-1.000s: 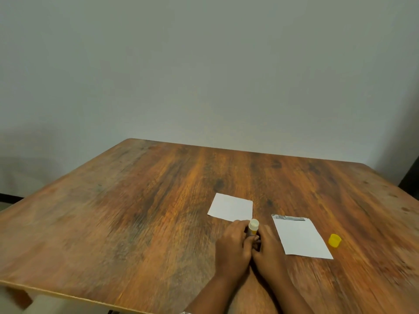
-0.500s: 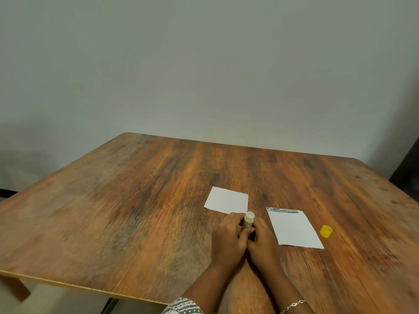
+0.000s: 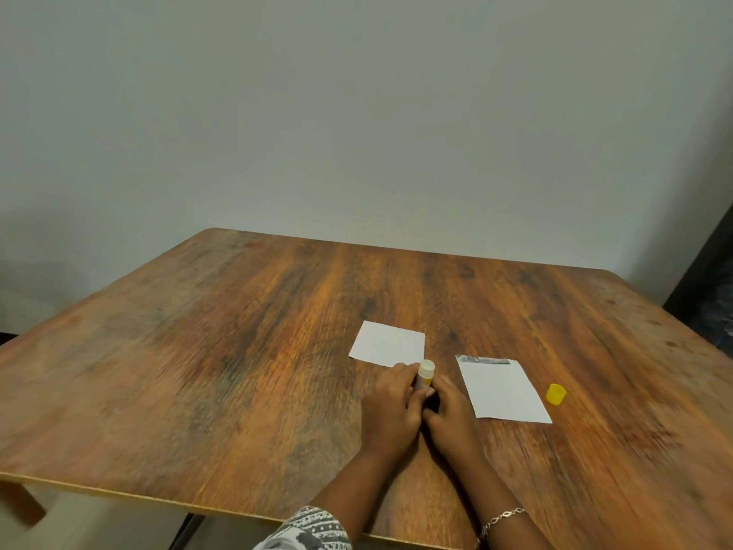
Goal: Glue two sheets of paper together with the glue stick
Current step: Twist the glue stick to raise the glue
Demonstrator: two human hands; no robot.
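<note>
An uncapped glue stick (image 3: 425, 373) stands upright on the wooden table (image 3: 238, 351), its white tip showing above my fingers. My left hand (image 3: 392, 410) grips its upper body from the left. My right hand (image 3: 450, 416) holds its base from the right; that part of the stick is hidden. A small white sheet (image 3: 388, 344) lies just beyond my left hand. A larger white sheet (image 3: 501, 389) with a dark strip along its far edge lies to the right of my right hand.
The yellow glue cap (image 3: 555, 394) lies on the table just right of the larger sheet. A bracelet circles my right wrist. A plain wall stands behind the table, and a dark object shows at the right edge.
My hands have stayed together on the glue stick. The view has shifted so the hands and papers sit slightly higher and more of my arms shows.
</note>
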